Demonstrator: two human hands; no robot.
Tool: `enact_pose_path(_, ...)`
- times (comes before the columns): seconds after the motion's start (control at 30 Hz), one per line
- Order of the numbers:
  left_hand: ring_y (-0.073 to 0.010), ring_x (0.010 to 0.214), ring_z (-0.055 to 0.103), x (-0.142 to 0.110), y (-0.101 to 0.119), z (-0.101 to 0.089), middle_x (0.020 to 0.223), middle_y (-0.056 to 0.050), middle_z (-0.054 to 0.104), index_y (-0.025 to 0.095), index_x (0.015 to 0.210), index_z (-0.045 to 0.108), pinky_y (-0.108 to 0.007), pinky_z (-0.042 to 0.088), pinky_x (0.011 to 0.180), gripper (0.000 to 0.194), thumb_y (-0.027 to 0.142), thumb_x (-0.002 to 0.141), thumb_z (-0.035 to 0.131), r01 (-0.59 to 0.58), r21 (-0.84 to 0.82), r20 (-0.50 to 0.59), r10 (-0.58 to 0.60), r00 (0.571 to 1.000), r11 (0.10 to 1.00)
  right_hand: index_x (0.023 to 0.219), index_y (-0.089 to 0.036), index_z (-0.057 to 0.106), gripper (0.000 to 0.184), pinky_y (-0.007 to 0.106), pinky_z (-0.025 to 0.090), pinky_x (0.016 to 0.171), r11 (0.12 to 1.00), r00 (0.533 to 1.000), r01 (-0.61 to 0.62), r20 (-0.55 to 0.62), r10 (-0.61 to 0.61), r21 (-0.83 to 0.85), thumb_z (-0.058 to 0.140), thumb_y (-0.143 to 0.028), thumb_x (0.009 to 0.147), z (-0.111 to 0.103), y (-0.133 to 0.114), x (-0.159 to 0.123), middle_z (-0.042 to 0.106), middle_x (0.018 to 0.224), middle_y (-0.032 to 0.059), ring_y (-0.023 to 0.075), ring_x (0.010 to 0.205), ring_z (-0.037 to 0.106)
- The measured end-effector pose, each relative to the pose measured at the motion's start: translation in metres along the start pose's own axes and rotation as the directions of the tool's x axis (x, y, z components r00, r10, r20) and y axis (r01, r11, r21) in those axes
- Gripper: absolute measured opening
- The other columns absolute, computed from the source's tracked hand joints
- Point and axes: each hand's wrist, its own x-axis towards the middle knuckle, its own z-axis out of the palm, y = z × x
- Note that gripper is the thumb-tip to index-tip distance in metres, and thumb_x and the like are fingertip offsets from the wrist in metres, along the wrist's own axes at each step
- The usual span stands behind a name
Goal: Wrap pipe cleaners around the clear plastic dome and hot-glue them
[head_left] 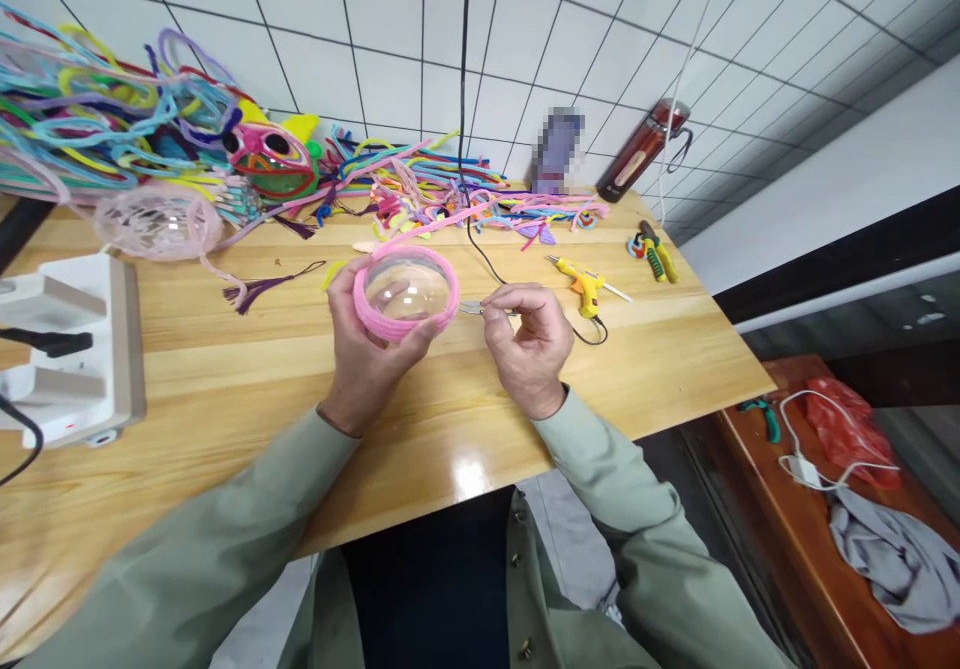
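Note:
My left hand grips a clear plastic dome whose rim is wrapped in pink pipe cleaner, holding it just above the wooden table. A loose pink pipe-cleaner end rises from the rim toward the back. My right hand is closed in a pinch on small metal snips, their tip pointing left at the dome's right edge. Both hands sit near the middle of the table.
A heap of coloured pipe cleaners and a pink fish-like figure lie at the back. A yellow glue gun, pliers, a white box, a pink wrapped dome and a bottle stand around.

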Motion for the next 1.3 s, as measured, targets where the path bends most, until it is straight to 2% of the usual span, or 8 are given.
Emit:
enact_pose_path(0.27, -0.0399, 0.16, 0.057, 0.001, -0.002, -0.001, 0.165, -0.016, 0.052, 0.03, 0.154, 0.048, -0.062, 0.06, 0.129, 0.106, 0.074, 0.075, 0.101, 0.01, 0.023, -0.005, -0.01, 1.0, 1.0, 0.099, -0.026, 0.07, 0.01, 0.033, 0.065, 0.074, 0.999, 0.998, 0.051, -0.046, -0.05, 0.01, 0.078, -0.021, 0.103, 0.002, -0.003, -0.001, 0.077, 0.092, -0.001, 0.0161, 0.081, 0.078)
enact_pose_path(0.4, -0.0399, 0.159, 0.058, 0.001, 0.0, 0.0, 0.162, -0.016, 0.053, 0.029, 0.154, 0.048, -0.06, 0.062, 0.128, 0.104, 0.074, 0.076, 0.1, 0.02, 0.005, -0.014, -0.02, 1.0, 1.0, 0.1, -0.026, 0.072, 0.009, 0.033, 0.067, 0.076, 0.998, 0.997, 0.062, -0.037, -0.061, 0.004, 0.077, -0.021, 0.105, 0.001, -0.002, 0.002, 0.079, 0.093, 0.0002, 0.0163, 0.085, 0.079)
enact_pose_path(0.57, -0.0395, 0.157, 0.06, 0.002, 0.004, 0.0, 0.162, -0.014, 0.053, 0.031, 0.153, 0.049, -0.06, 0.062, 0.127, 0.101, 0.075, 0.077, 0.099, 0.03, 0.014, -0.008, -0.03, 1.0, 0.999, 0.108, -0.026, 0.078, 0.006, 0.039, 0.073, 0.089, 0.998, 0.998, 0.064, 0.008, -0.064, -0.002, 0.076, -0.02, 0.108, -0.003, -0.006, 0.006, 0.087, 0.103, 0.0028, 0.0198, 0.099, 0.086)
enact_pose_path(0.8, -0.0403, 0.159, 0.058, 0.002, 0.002, -0.001, 0.169, -0.016, 0.048, 0.03, 0.155, 0.047, -0.061, 0.06, 0.129, 0.103, 0.074, 0.078, 0.099, 0.009, 0.021, 0.01, -0.009, 1.0, 1.0, 0.133, -0.034, 0.083, 0.028, 0.044, 0.075, 0.1, 0.999, 1.0, -0.012, 0.024, 0.011, 0.053, 0.065, -0.021, 0.115, -0.006, -0.002, 0.0, 0.089, 0.126, 0.0035, 0.0233, 0.116, 0.087)
enact_pose_path(0.93, -0.0391, 0.159, 0.059, 0.001, 0.001, -0.001, 0.17, -0.015, 0.047, 0.031, 0.155, 0.048, -0.06, 0.061, 0.129, 0.101, 0.073, 0.079, 0.099, 0.004, 0.012, 0.009, -0.004, 1.0, 1.0, 0.141, -0.035, 0.08, 0.032, 0.041, 0.074, 0.093, 0.999, 0.999, -0.018, 0.029, 0.017, 0.038, 0.065, -0.024, 0.116, -0.005, 0.003, -0.004, 0.088, 0.133, 0.0043, 0.021, 0.103, 0.086)
enact_pose_path(1.07, -0.0375, 0.153, 0.063, 0.002, 0.001, -0.001, 0.168, -0.014, 0.05, 0.032, 0.154, 0.049, -0.06, 0.063, 0.127, 0.097, 0.072, 0.081, 0.099, -0.008, 0.001, 0.012, 0.008, 1.0, 1.0, 0.143, -0.032, 0.077, 0.03, 0.039, 0.071, 0.085, 0.998, 0.998, -0.058, 0.029, 0.057, 0.017, 0.067, -0.029, 0.115, -0.003, 0.004, -0.005, 0.088, 0.129, 0.0055, 0.017, 0.086, 0.079)
enact_pose_path(1.17, -0.0385, 0.154, 0.062, 0.001, 0.001, -0.001, 0.169, -0.013, 0.05, 0.033, 0.154, 0.051, -0.06, 0.063, 0.127, 0.096, 0.07, 0.081, 0.1, -0.019, 0.0, 0.006, 0.019, 1.0, 1.0, 0.14, -0.03, 0.076, 0.027, 0.038, 0.071, 0.084, 0.998, 0.998, -0.067, 0.014, 0.067, 0.008, 0.069, -0.03, 0.114, -0.002, 0.003, -0.005, 0.088, 0.123, 0.0051, 0.0165, 0.084, 0.078)
enact_pose_path(1.3, -0.0398, 0.155, 0.062, 0.0, 0.001, -0.002, 0.168, -0.013, 0.049, 0.034, 0.155, 0.054, -0.063, 0.061, 0.13, 0.093, 0.065, 0.082, 0.102, -0.021, 0.001, 0.006, 0.021, 1.0, 1.0, 0.134, -0.031, 0.077, 0.022, 0.037, 0.071, 0.083, 1.0, 1.0, 0.007, 0.008, -0.007, -0.006, 0.077, -0.028, 0.112, -0.004, 0.0, -0.003, 0.09, 0.119, 0.0028, 0.0164, 0.084, 0.082)
